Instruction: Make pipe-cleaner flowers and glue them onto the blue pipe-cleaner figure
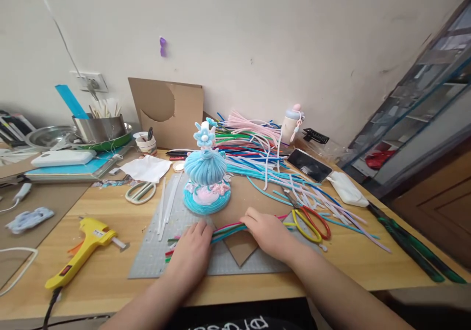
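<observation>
A small bunch of coloured pipe cleaners, pink, blue and green among them, lies low over the grey cutting mat. My left hand is closed around the bunch near its left end, where short tips stick out. Farther right, my right hand grips the same bunch with bent fingers. Under it a cardboard piece shows a pointed corner. Just behind my hands stands a blue and pink pipe-cleaner figure on a round base, with a flower on top. Scissors with yellow and red handles lie beside my right hand.
A yellow glue gun and pale-handled scissors lie left. Glue sticks rest on the mat. Behind are loose pipe cleaners, a bottle and a phone. Green-black long-handled cutters lie at the right edge.
</observation>
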{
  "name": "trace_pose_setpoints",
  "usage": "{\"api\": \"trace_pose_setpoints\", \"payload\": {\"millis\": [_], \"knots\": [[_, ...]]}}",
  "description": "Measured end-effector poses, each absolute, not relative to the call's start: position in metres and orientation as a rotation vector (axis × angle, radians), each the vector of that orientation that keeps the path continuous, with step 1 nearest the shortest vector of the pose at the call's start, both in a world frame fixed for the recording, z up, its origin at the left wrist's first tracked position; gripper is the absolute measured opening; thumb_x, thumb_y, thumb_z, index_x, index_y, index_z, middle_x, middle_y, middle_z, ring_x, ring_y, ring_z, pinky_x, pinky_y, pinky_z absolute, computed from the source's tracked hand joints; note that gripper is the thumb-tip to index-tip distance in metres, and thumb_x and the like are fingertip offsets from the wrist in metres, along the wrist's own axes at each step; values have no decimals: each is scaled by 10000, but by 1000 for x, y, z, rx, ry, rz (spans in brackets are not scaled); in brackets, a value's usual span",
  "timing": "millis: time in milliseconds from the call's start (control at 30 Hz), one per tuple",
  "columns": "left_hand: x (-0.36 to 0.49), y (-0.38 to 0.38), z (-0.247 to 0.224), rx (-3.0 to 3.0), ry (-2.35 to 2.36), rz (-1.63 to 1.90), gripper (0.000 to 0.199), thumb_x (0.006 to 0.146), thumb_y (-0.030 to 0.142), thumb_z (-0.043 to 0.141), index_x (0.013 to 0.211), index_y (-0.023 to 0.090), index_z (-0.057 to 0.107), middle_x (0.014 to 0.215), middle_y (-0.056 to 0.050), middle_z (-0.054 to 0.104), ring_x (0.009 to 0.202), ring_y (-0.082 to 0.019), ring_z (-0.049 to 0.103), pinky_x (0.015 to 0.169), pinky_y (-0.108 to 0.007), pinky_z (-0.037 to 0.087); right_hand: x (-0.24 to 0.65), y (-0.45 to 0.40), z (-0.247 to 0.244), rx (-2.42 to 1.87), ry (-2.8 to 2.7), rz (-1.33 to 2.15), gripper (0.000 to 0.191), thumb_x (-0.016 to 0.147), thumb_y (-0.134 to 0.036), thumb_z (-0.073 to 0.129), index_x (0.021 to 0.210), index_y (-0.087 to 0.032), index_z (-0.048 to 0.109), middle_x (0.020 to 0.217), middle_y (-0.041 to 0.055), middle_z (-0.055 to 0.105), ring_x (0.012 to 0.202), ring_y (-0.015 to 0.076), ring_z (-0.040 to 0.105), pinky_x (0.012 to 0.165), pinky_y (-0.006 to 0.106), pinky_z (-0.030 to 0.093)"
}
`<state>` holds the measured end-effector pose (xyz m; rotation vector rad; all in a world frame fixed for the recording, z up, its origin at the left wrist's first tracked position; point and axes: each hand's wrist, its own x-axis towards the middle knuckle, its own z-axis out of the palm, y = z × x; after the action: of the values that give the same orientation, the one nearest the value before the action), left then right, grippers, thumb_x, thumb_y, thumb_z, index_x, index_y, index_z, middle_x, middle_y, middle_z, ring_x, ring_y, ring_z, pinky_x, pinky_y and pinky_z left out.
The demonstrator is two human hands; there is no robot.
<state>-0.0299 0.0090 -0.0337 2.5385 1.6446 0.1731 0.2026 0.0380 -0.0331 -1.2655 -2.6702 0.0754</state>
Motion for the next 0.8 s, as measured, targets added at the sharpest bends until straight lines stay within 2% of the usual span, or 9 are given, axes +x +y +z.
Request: {"api": "trace_pose_setpoints", "payload": {"millis": [133, 233, 333, 467, 600, 800], "knots": [[-39, 9, -18, 2591, 1546, 35, 242, 901, 86, 358, 937, 172, 581, 914, -98, 651, 801, -271, 631, 671, -365, 461, 206, 33, -26, -1156, -2791, -18, 182, 930, -377, 501, 990, -211, 544, 937, 15, 625, 786, 186, 589, 591, 290, 312], [-45, 11, -3, 2624, 1420, -41, 192, 947, 301, 414, 898, 193, 565, 830, -66, 680, 737, -270, 657, 605, -330, 453, 213, 34, -22, -1114, -2860, -70, 132, 941, -309, 483, 902, -195, 539, 849, 7, 649, 740, 173, 590, 570, 293, 273], [-47, 14, 7, 2650, 1333, -75, 355, 943, 496, 364, 895, 198, 550, 826, -65, 695, 752, -282, 674, 603, -327, 455, 223, 35, -16, -1128, -2863, -116, 141, 936, -279, 477, 842, -189, 529, 803, 9, 652, 697, 166, 583, 554, 299, 238], [-44, 20, 8, 2685, 1440, -77, 418, 989, 426, 227, 889, 196, 561, 813, -77, 701, 746, -286, 682, 603, -341, 457, 236, 35, -13, -1153, -2825, -118, 217, 952, -315, 444, 791, -187, 515, 772, 12, 655, 678, 159, 585, 562, 298, 232], [-41, 24, 0, 2684, 1465, -89, 415, 987, 418, 260, 864, 187, 583, 792, -84, 707, 740, -294, 685, 602, -348, 458, 245, 37, -18, -1170, -2805, -86, 217, 952, -276, 431, 768, -188, 507, 729, -3, 653, 648, 142, 581, 556, 297, 225], [-42, 26, -9, 2658, 1489, -47, 368, 985, 392, 298, 910, 178, 588, 842, -93, 711, 788, -285, 681, 637, -347, 461, 252, 43, -18, -1147, -2834, -112, 209, 946, -259, 452, 764, -189, 525, 765, 5, 642, 709, 155, 564, 616, 284, 289]]}}
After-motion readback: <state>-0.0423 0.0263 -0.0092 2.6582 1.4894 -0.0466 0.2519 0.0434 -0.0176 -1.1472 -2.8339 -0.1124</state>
